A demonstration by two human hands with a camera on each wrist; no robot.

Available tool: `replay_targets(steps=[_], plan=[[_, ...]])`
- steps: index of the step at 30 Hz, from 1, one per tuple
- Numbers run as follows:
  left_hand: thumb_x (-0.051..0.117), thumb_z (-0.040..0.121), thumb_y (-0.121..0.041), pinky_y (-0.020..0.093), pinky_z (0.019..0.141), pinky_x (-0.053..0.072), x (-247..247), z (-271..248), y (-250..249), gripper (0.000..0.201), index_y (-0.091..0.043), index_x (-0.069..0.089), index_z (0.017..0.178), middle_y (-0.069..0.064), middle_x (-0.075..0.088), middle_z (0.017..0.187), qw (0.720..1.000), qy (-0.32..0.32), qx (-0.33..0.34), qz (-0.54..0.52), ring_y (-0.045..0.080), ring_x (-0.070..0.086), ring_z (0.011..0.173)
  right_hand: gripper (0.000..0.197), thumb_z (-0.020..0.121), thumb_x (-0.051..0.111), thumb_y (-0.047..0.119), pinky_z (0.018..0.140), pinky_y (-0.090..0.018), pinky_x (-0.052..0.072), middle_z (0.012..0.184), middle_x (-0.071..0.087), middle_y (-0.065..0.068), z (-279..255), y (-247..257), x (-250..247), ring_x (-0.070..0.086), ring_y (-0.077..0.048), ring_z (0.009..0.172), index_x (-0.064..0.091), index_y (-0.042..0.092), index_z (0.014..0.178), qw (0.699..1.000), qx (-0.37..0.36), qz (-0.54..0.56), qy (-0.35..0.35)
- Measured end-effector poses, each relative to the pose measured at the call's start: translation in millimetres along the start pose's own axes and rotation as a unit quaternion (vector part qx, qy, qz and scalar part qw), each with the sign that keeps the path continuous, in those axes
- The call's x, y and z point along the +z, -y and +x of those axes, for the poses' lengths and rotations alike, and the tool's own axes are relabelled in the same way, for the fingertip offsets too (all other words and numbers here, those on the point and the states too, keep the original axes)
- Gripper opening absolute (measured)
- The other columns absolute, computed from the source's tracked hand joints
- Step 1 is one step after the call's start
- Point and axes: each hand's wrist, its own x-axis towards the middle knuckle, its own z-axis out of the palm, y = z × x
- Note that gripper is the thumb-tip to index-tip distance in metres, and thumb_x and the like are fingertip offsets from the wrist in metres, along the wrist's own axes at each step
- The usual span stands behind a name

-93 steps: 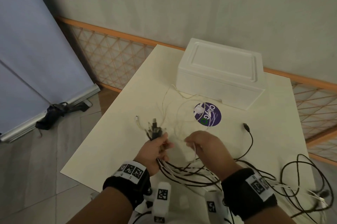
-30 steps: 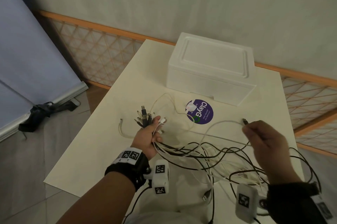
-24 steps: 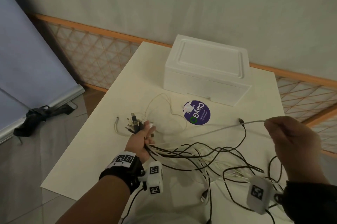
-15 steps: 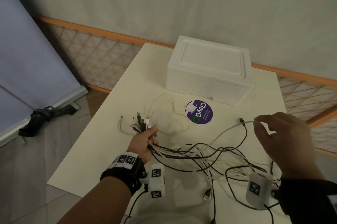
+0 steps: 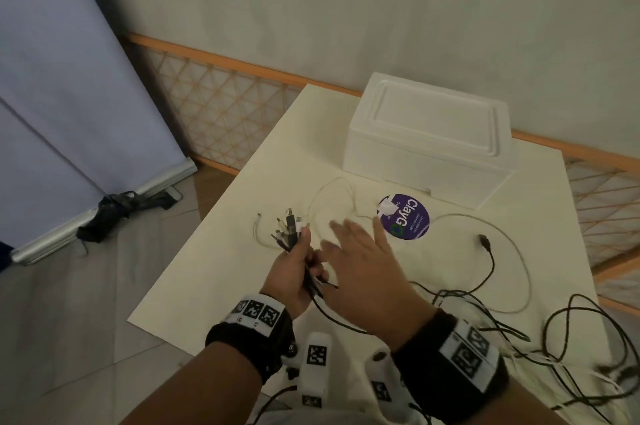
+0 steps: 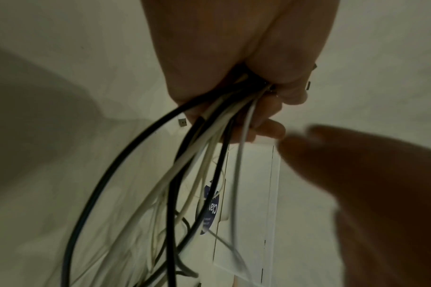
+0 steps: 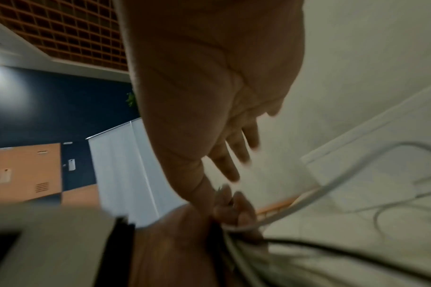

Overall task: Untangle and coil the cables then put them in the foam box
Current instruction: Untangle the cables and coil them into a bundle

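My left hand (image 5: 294,268) grips a bundle of cable ends (image 5: 289,227), black and white, with the plugs sticking up past the fingers. In the left wrist view the cables (image 6: 204,165) hang down from the left hand's fist (image 6: 234,87). My right hand (image 5: 360,251) is just right of it, blurred, with its fingers straight and spread and nothing in it; the right wrist view shows these fingers (image 7: 234,155) extended. A grey-white cable (image 5: 519,251) lies in a loop on the table. The white foam box (image 5: 429,144) stands with its lid on at the back.
A black cable with its plug (image 5: 485,241) lies right of the hands, and a tangle of black and white cables (image 5: 588,355) spreads over the table's near right corner. A purple round sticker (image 5: 403,220) sits before the box. The table's left edge (image 5: 207,216) drops to the floor.
My right hand has let go of the grey-white cable it had pulled out to the right and has swung back left beside the left hand. The left hand still holds the bundle.
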Motion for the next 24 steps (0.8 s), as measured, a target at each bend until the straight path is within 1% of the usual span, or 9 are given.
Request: replay_targets(steps=[1, 2, 3, 4, 5, 8, 11, 21, 24], plan=[[0.064, 0.076, -0.055, 0.026, 0.048, 0.041, -3, -1, 1, 0.046, -0.013, 0.050, 0.062, 0.005, 0.046, 0.057, 1.000, 0.008, -0.003, 0.022, 0.017, 0.043, 0.048, 0.044, 0.084, 0.047, 0.044, 0.115, -0.052, 0.018, 0.121, 0.060, -0.004, 3, 7, 4, 0.053, -0.025, 0.118, 0.050, 0.021, 0.121, 0.999, -0.012, 0.022, 0.028], [0.064, 0.073, -0.058, 0.026, 0.050, 0.041, -4, -4, 1, 0.048, -0.011, 0.054, 0.068, 0.006, 0.048, 0.061, 0.999, 0.017, -0.004, 0.036, 0.018, 0.047, 0.053, 0.036, 0.087, 0.047, 0.043, 0.102, -0.045, 0.036, 0.105, 0.064, -0.001, 6, 12, 6, 0.060, -0.024, 0.102, 0.049, 0.019, 0.114, 0.998, -0.012, 0.045, 0.053], [0.063, 0.073, -0.058, 0.026, 0.052, 0.044, -5, -7, 3, 0.049, -0.009, 0.059, 0.076, 0.007, 0.051, 0.065, 0.999, 0.025, -0.003, 0.036, 0.018, 0.051, 0.057, 0.031, 0.090, 0.046, 0.040, 0.081, -0.038, 0.043, 0.097, 0.063, -0.002, 8, 13, 9, 0.061, -0.025, 0.091, 0.046, 0.017, 0.111, 0.996, -0.007, 0.062, 0.065], [0.061, 0.077, -0.056, 0.026, 0.054, 0.047, -5, -10, 5, 0.049, -0.007, 0.061, 0.083, 0.008, 0.055, 0.069, 0.999, 0.034, -0.003, 0.022, 0.018, 0.055, 0.059, 0.026, 0.092, 0.045, 0.035, 0.068, -0.035, 0.041, 0.093, 0.063, -0.004, 10, 12, 12, 0.061, -0.026, 0.086, 0.046, 0.016, 0.109, 0.995, -0.006, 0.077, 0.057], [0.058, 0.083, -0.052, 0.026, 0.055, 0.050, -5, -14, 5, 0.047, -0.006, 0.061, 0.087, 0.008, 0.059, 0.071, 0.999, 0.044, -0.004, -0.001, 0.018, 0.059, 0.061, 0.023, 0.093, 0.044, 0.032, 0.062, -0.035, 0.039, 0.092, 0.063, -0.005, 12, 10, 14, 0.060, -0.027, 0.083, 0.046, 0.015, 0.108, 0.995, -0.013, 0.085, 0.043], [0.051, 0.095, -0.030, 0.032, 0.064, 0.057, -4, -24, 4, 0.033, 0.001, 0.061, 0.100, 0.017, 0.068, 0.089, 0.995, 0.079, -0.004, -0.063, 0.024, 0.069, 0.076, 0.022, 0.095, 0.043, 0.026, 0.063, -0.035, 0.036, 0.090, 0.063, -0.009, 14, 2, 24, 0.059, -0.028, 0.082, 0.055, 0.011, 0.106, 0.991, -0.065, 0.114, 0.015], [0.048, 0.095, -0.015, 0.032, 0.064, 0.057, -5, -29, 6, 0.018, -0.001, 0.060, 0.097, 0.016, 0.067, 0.085, 0.993, 0.080, 0.012, -0.081, 0.025, 0.068, 0.074, 0.023, 0.096, 0.044, 0.024, 0.071, -0.035, 0.040, 0.093, 0.064, -0.010, 13, 0, 32, 0.059, -0.026, 0.085, 0.059, 0.010, 0.106, 0.985, -0.056, 0.162, 0.006], [0.042, 0.100, -0.017, 0.032, 0.069, 0.057, -5, -38, 10, 0.026, -0.002, 0.062, 0.104, 0.014, 0.071, 0.090, 0.994, 0.074, 0.029, -0.073, 0.022, 0.070, 0.082, 0.023, 0.093, 0.045, 0.016, 0.077, -0.033, 0.045, 0.094, 0.062, -0.007, 11, 2, 46, 0.056, -0.022, 0.087, 0.061, 0.009, 0.108, 0.966, -0.062, 0.247, -0.036], [0.045, 0.100, -0.025, 0.032, 0.066, 0.055, -5, -38, 5, 0.026, -0.004, 0.060, 0.102, 0.006, 0.071, 0.076, 0.998, 0.022, 0.034, -0.049, 0.016, 0.069, 0.070, 0.035, 0.090, 0.054, 0.034, 0.077, -0.031, 0.048, 0.102, 0.061, 0.002, 6, 4, 51, 0.058, -0.014, 0.089, 0.046, 0.018, 0.121, 0.923, -0.063, 0.364, 0.104]])
